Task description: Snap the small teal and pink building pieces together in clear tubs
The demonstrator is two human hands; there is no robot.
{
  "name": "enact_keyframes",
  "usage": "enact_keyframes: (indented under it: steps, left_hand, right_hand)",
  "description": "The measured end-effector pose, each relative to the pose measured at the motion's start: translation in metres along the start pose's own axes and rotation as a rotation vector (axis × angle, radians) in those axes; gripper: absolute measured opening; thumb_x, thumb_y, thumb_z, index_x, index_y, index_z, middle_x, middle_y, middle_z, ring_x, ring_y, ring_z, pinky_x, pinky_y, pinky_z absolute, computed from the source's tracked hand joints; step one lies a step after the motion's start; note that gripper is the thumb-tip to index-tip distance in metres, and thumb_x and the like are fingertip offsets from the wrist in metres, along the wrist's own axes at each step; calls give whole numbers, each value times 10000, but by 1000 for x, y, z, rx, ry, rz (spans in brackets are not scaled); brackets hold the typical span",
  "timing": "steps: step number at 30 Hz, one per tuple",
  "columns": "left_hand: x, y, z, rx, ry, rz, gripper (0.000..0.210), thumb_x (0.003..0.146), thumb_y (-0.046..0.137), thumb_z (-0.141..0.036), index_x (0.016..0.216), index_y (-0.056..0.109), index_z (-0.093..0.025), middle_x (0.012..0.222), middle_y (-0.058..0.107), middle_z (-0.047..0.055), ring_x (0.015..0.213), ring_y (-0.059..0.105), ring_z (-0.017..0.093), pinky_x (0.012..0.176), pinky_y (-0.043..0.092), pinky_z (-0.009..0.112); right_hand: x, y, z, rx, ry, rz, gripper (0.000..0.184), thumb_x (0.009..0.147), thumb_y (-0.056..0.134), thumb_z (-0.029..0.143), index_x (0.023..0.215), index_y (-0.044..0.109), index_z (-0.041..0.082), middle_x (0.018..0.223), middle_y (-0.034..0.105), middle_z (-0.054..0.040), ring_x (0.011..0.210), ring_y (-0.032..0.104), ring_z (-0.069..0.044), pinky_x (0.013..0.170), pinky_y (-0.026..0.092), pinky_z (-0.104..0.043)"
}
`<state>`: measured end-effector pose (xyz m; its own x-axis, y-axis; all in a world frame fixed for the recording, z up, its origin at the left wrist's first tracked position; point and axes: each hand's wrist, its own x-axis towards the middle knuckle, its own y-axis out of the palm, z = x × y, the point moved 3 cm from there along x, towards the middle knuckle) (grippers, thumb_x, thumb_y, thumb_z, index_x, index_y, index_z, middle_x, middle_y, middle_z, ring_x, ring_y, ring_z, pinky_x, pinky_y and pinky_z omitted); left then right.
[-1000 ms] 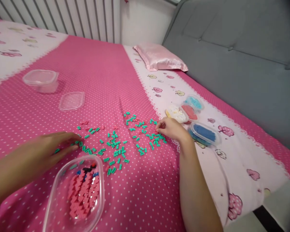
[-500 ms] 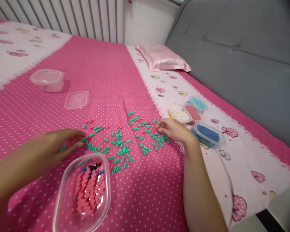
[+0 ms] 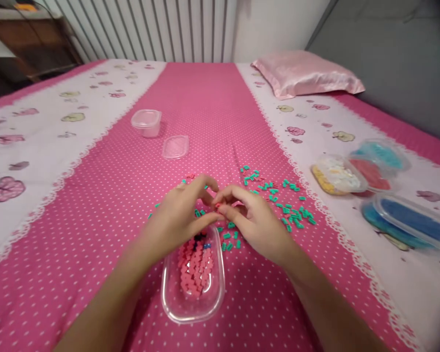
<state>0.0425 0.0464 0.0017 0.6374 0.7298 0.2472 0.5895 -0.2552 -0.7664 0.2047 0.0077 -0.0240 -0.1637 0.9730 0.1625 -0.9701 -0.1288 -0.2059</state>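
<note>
My right hand [image 3: 254, 222] pinches a small red toy block [image 3: 217, 206] between thumb and fingers. Against it, fingertips almost meeting, is my left hand [image 3: 183, 212], its fingers curled and its thumb stretched toward the block; whatever it holds is hidden. Below both hands sits a clear plastic container [image 3: 192, 315] with rows of joined red blocks [image 3: 196, 274] and a few blue and black pieces. Loose green blocks [image 3: 295, 215], mixed with some red ones, lie scattered on the pink dotted bedspread [image 3: 205, 117]. My left hand covers part of the scatter.
Farther off stand a small clear tub [image 3: 146, 122] and a loose clear lid [image 3: 175, 146]. At the right are tubs of white and yellow pieces [image 3: 339, 173], red pieces [image 3: 372, 173], turquoise pieces [image 3: 383, 154] and blue pieces [image 3: 412, 215]. A pink pillow [image 3: 306, 73] lies behind.
Both hands have come together above the container, from opposite sides of the scattered blocks. A red block now shows at my right fingertips. The head view has turned left.
</note>
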Motion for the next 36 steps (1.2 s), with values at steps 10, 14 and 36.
enact_keyframes:
  steps: [10,14,36]
  left_hand:
    - [2,0,-4,-45,0,-92,403,811,666,-85,1181,623,-242,884,767,-53,788,724,113,737,528,223]
    - [2,-6,-6,-43,-8,-151,251,809,673,-114,1032,714,-221,849,776,-39,770,725,119,737,548,235]
    - [2,-8,-7,-208,-174,-128,87,731,777,-138,688,742,-205,687,782,-32,645,734,139,609,555,218]
  right_hand:
    - [6,-3,-11,200,16,-136,172,792,771,198,935,694,255,891,746,9,856,716,-150,752,582,-298]
    - [6,-6,-12,233,15,-197,109,806,775,285,882,711,242,872,771,-16,819,736,-165,765,605,-328]
    - [4,-10,-7,118,-94,-84,114,855,773,248,768,699,235,799,741,15,790,695,-155,759,543,-316]
